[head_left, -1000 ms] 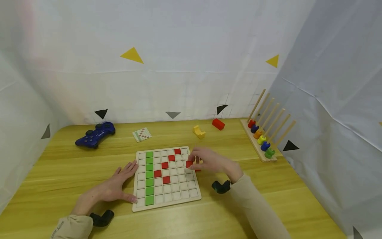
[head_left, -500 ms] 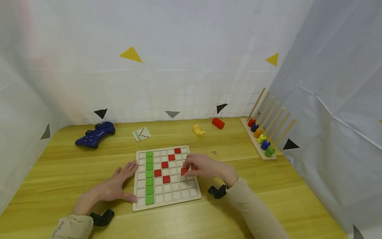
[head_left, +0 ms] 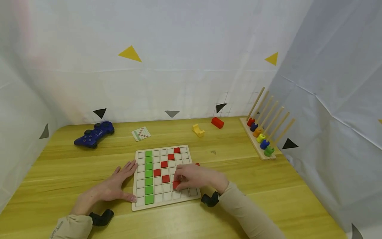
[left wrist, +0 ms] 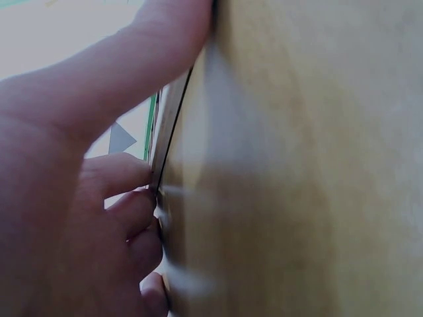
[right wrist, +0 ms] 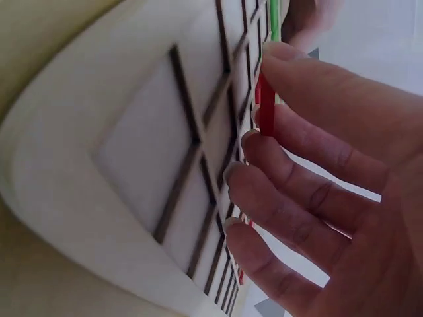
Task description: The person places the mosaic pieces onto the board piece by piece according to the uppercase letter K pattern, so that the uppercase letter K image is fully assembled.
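Observation:
A square wooden grid board [head_left: 159, 198] lies on the table in the head view. A column of green tiles [head_left: 149, 173] runs down its left part, and several red tiles [head_left: 164, 164] form a slanting line. My right hand [head_left: 195, 176] pinches a red square tile [head_left: 176, 185] between thumb and fingertips, close over the lower right part of the grid. In the right wrist view that held tile [right wrist: 267, 109] stands edge-on. My left hand [head_left: 114, 187] lies spread at the board's left side, fingertips and thumb right at its rim. Cells under the right hand are hidden.
Behind the board lie a small pattern card [head_left: 141, 133], a yellow curved block [head_left: 198, 130] and a red block [head_left: 217, 122]. A blue game controller [head_left: 95, 134] sits at back left. At right stands a peg rack [head_left: 258, 141]. More red [head_left: 197, 164] shows behind the right hand.
My right hand has moved left and toward the front across the board, carrying the red tile from the right edge to the lower grid. The left hand stays put.

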Tool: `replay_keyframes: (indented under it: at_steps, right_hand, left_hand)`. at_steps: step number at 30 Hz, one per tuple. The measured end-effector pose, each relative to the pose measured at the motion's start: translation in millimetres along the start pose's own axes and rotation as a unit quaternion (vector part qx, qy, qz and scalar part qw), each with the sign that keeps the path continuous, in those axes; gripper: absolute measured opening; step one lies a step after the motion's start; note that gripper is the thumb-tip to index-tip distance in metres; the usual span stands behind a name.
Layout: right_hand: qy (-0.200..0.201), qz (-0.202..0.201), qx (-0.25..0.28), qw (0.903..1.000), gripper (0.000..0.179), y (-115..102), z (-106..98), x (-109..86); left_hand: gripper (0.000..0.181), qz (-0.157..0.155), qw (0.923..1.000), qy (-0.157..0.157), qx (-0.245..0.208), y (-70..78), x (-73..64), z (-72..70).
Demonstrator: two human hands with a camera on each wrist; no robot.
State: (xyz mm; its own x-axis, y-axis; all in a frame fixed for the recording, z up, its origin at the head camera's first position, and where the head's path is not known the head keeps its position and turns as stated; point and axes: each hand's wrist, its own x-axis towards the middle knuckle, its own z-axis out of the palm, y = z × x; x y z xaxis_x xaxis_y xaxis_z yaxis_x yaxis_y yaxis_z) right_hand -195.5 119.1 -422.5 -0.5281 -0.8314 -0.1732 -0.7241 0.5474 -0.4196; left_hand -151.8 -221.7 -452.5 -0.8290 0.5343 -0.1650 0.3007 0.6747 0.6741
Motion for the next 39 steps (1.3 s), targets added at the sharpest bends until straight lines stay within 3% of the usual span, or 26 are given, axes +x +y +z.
replay_keyframes:
  at_steps: [8,39]
  right_hand:
    - [0.013,0.004,-0.026,0.9996,0.023,-0.9,7.5,1.3]
    - [0.026,0.007,-0.004,0.9996,0.025,3.1,9.7,4.0]
  left_hand:
    - [0.120,0.003,1.0000,0.000,0.009,-1.5,0.8,0.1]
    - [0.121,0.000,0.9999,0.005,0.010,-0.4,0.1,-0.3]
